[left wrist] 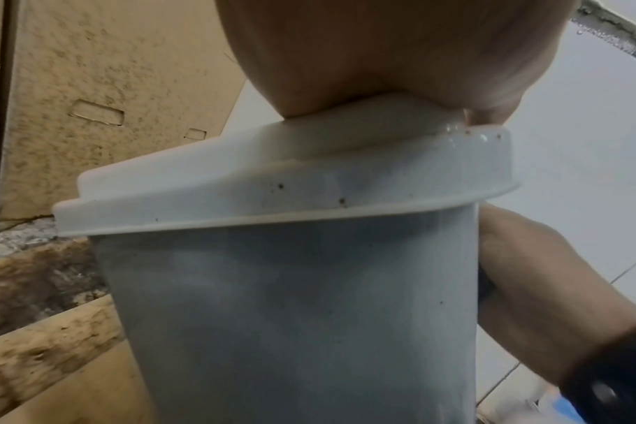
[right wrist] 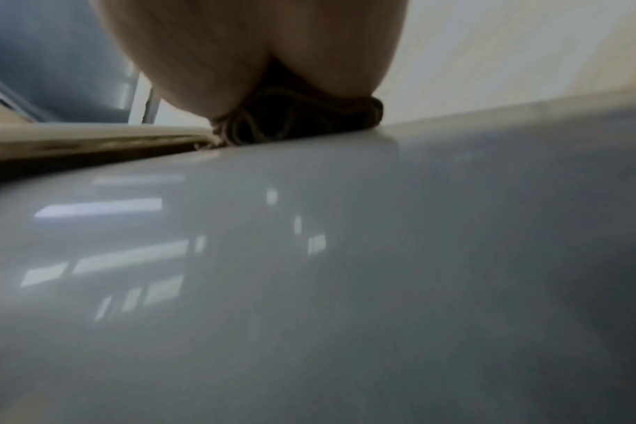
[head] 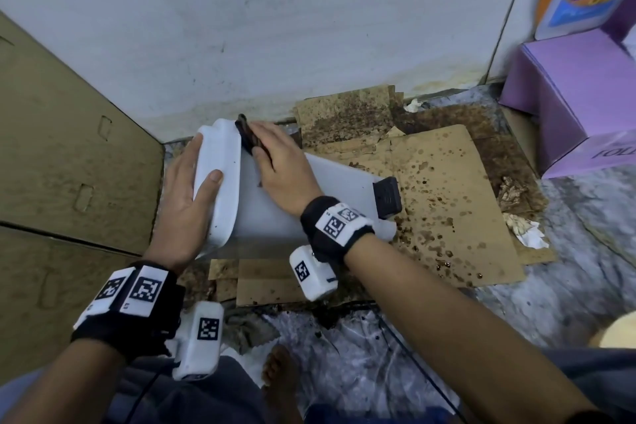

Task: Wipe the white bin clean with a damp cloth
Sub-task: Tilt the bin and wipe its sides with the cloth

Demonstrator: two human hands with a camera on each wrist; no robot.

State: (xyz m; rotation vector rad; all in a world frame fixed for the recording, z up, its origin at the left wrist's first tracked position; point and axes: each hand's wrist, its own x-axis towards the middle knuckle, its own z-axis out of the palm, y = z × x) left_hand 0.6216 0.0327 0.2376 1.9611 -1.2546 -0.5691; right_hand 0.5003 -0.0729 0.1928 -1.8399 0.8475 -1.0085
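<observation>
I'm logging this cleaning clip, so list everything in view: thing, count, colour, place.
bin: 1, white, on its side on the cardboard sheets, lid end left
pedal: 1, black, at the bin's base end
cloth: 1, dark, pressed on the bin near the lid
cardboard sheets: several, brown, stained, on the floor
cardboard box: 1, brown, left
purple boxes: 2, right
wall: white, behind
left hand: 1, steadies the lid
right hand: 1, presses the cloth
</observation>
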